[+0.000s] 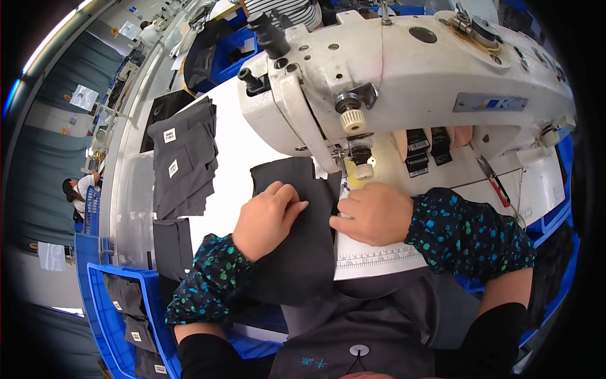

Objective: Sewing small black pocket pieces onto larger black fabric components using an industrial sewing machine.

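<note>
A dark grey fabric panel lies on the white sewing machine bed, its far end close to the needle and presser foot. My left hand rests on it with curled fingers, the thumb and forefinger drawn together on the cloth. At the panel's right edge, just in front of the needle area, my right hand is closed, thumb and fingertips at the cloth edge. The white sewing machine arches over the far side of the work. Its needle tip is hard to make out behind the head.
Left of the panel lies a stack of grey fabric pieces with white labels. A blue bin holds more labelled pieces. Scissors with red handles and black printed labels lie to the right. A printed ruler runs along the near edge.
</note>
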A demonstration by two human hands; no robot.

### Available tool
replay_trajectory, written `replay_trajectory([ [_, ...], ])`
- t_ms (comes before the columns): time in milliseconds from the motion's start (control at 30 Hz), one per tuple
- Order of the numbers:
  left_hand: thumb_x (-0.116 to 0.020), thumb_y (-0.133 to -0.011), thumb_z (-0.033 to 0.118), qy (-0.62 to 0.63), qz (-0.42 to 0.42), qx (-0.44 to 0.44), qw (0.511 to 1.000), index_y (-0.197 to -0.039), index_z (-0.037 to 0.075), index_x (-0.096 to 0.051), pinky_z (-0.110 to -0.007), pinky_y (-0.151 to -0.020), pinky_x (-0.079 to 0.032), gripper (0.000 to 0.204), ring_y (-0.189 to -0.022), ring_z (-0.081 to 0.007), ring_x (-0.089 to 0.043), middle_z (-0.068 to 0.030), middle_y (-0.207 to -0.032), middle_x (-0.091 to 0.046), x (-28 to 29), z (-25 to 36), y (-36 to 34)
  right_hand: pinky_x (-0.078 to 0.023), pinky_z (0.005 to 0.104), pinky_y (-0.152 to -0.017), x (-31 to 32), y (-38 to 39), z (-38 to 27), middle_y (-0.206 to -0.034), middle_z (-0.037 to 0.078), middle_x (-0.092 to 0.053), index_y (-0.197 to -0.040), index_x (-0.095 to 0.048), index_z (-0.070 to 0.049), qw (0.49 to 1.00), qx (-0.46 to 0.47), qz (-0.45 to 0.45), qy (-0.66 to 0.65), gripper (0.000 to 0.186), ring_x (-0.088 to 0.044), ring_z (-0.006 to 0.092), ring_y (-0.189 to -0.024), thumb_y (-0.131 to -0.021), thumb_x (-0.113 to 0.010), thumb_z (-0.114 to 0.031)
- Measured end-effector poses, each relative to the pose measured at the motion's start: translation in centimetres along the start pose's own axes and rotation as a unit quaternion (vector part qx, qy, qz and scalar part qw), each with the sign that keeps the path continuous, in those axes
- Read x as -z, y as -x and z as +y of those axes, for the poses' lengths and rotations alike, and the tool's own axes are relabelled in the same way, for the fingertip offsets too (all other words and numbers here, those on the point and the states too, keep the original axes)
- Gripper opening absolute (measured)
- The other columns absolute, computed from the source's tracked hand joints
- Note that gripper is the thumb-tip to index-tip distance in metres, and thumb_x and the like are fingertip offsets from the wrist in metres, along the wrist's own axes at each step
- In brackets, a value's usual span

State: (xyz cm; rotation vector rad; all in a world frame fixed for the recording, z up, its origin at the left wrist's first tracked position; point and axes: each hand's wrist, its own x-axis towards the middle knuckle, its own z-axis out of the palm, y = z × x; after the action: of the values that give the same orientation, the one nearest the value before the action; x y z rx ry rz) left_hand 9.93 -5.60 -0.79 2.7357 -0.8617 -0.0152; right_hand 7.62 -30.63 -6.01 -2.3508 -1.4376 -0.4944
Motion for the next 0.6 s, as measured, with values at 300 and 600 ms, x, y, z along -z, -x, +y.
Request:
replay_trajectory([
  [300, -0.074, -0.089, 0.024, 0.035, -0.044, 0.014, 0.998, -0.088, 0.007, -0.061, -0.041, -0.065, -0.051, 0.021, -0.078, -0.0316, -0.064, -0.0080, -0.088, -0.062, 0.2, -0.2, -0.2, -0.049, 0.0375, -0.062, 0.3, 1.1, 1.0, -0.076, 0.003, -0.061, -0.089, -0.065, -0.006, 0.974, -0.181, 0.031, 0.130, 0.021, -0.064, 0.0211, -0.073, -0.088, -0.069, -0.027],
  [600, -0.087, -0.073, 0.038, 0.105, -0.082, -0.034, 0.990, -0.091, 0.007, -0.072, -0.040, -0.077, -0.046, 0.039, -0.080, -0.0251, -0.064, -0.0055, -0.077, -0.066, -0.9, -2.5, -6.8, -0.056, 0.0374, -0.086, -0.2, 0.3, 0.8, -0.108, 0.012, -0.068, -0.105, -0.069, 0.004, 0.993, 0.111, 0.016, -0.041, 0.032, -0.065, 0.0258, -0.102, -0.083, -0.070, -0.021],
])
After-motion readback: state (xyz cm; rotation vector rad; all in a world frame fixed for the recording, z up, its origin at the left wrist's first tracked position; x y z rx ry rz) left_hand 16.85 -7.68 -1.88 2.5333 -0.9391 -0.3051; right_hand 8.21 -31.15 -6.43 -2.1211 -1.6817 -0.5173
